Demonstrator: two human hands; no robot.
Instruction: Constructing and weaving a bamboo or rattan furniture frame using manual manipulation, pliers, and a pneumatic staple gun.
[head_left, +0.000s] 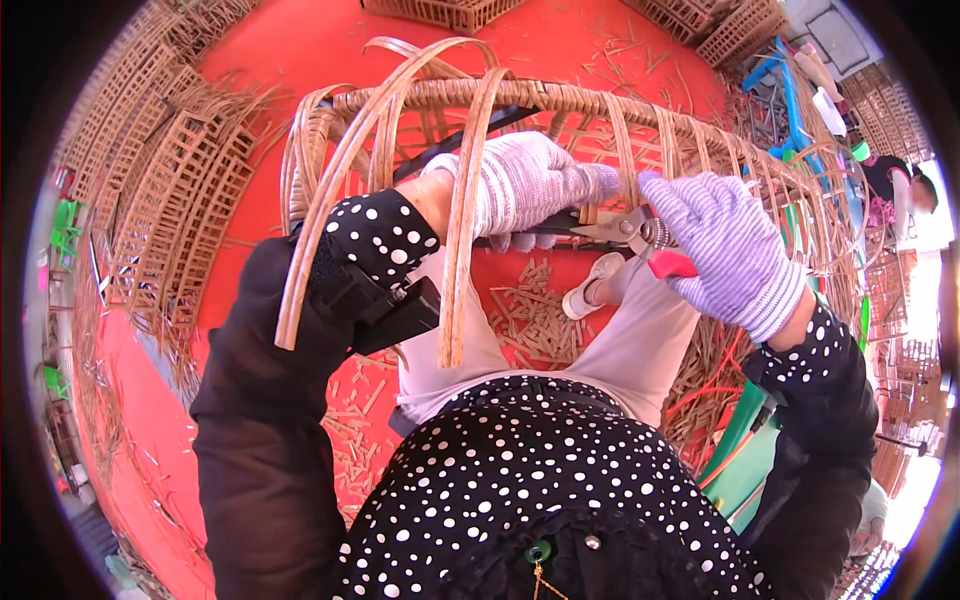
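Note:
Across my lap lies an unfinished rattan basket (440, 93) with a wrapped rim and several long loose strips (462, 240) looping over it. My left hand (525, 180), in a white and lilac knit glove, reaches in under these strips. Its fingers curl round a part of the basket by a dark bar; the exact grip is partly hidden. My right hand (725, 245), gloved alike, is closed on pruning shears (675, 264) with red handles. The metal blades point left, close to my left fingertips and below an upright rattan strip (620, 150).
Stacks of woven baskets (180, 210) stand on the red floor (290, 50) at left. Cut rattan offcuts (540, 320) litter the floor between my legs. Blue tubing (790, 100) and a green surface (740, 465) are at right. Another person (890, 185) is at the far right.

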